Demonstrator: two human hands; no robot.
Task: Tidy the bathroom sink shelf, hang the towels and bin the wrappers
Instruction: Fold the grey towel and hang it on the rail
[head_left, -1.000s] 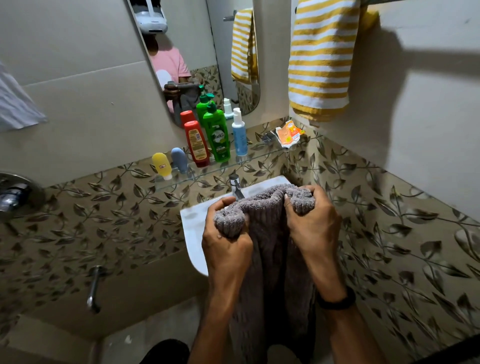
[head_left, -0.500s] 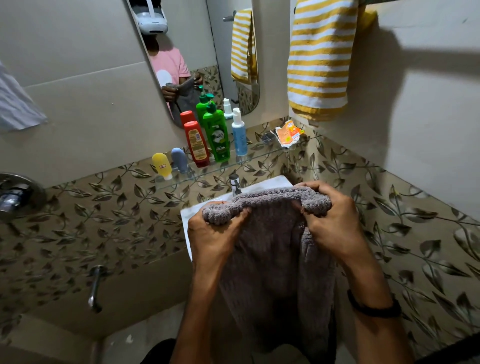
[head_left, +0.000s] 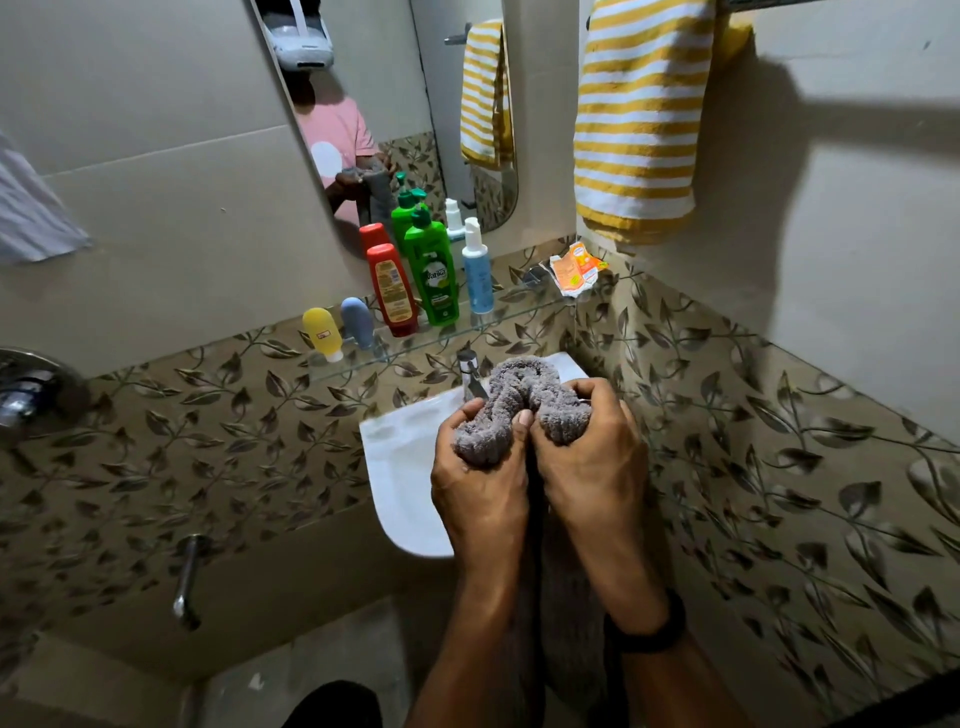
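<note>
Both hands grip a grey towel (head_left: 524, 395) above the white sink (head_left: 400, 467). My left hand (head_left: 483, 493) and my right hand (head_left: 587, 467) are pressed side by side, bunching its top edge into a loop; the rest hangs down between my forearms. A yellow-striped towel (head_left: 639, 114) hangs from a rail at the upper right. On the glass shelf (head_left: 519, 314) stand a red bottle (head_left: 392, 288), a green pump bottle (head_left: 434, 275), a blue-white pump bottle (head_left: 478, 270), a yellow tube (head_left: 323, 332) and a blue tube (head_left: 358, 322). Orange wrappers (head_left: 576, 267) lie at the shelf's right end.
A tap (head_left: 470, 374) stands behind the towel. A mirror (head_left: 384, 104) hangs above the shelf. Leaf-patterned tiled walls close in on the left and right. A wall valve (head_left: 26, 395) and a low spout (head_left: 187, 582) sit at left. A white cloth (head_left: 31, 208) hangs at far left.
My hands spread the towel's top edge apart, then came back together. They now bunch it into a tight loop over the sink.
</note>
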